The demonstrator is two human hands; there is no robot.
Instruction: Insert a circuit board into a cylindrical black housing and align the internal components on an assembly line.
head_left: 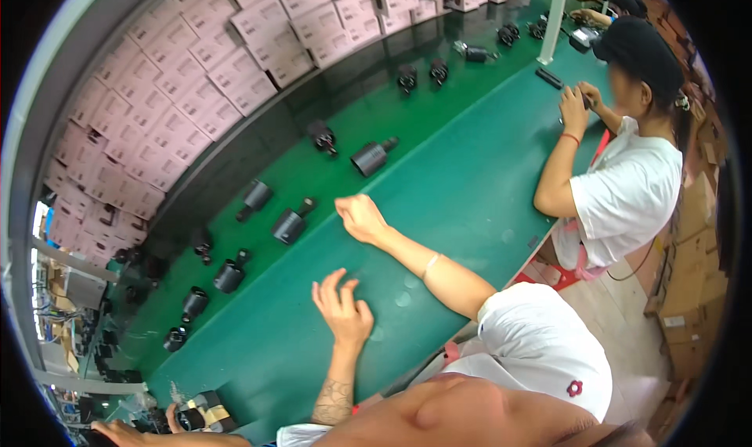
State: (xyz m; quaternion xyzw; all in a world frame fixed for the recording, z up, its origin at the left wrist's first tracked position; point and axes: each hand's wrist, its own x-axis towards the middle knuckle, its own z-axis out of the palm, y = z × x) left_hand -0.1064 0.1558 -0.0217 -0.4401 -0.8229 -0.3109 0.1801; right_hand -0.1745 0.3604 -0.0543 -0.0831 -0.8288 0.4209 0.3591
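My left hand (345,312) is raised over the green worktable (423,322), fingers spread and curved, holding nothing. Further forward, my right hand (362,218) reaches to the edge between the table and a brighter green belt (258,279). Its fingers are curled together, and its palm side is hidden. Nearest to that hand lies a black cylindrical part with a narrower neck (290,225). Beyond it rests a similar large black part (371,158). Others, such as this black cylinder (229,275) and a smaller one (195,303), lie along the belt to the left.
Stacked white boxes (266,40) line the far side. At right, a co-worker in a white shirt (630,173) handles a small dark thing. Another person's hand (117,431) shows at lower left by a dark object (192,419). A white post (554,20) stands at the back.
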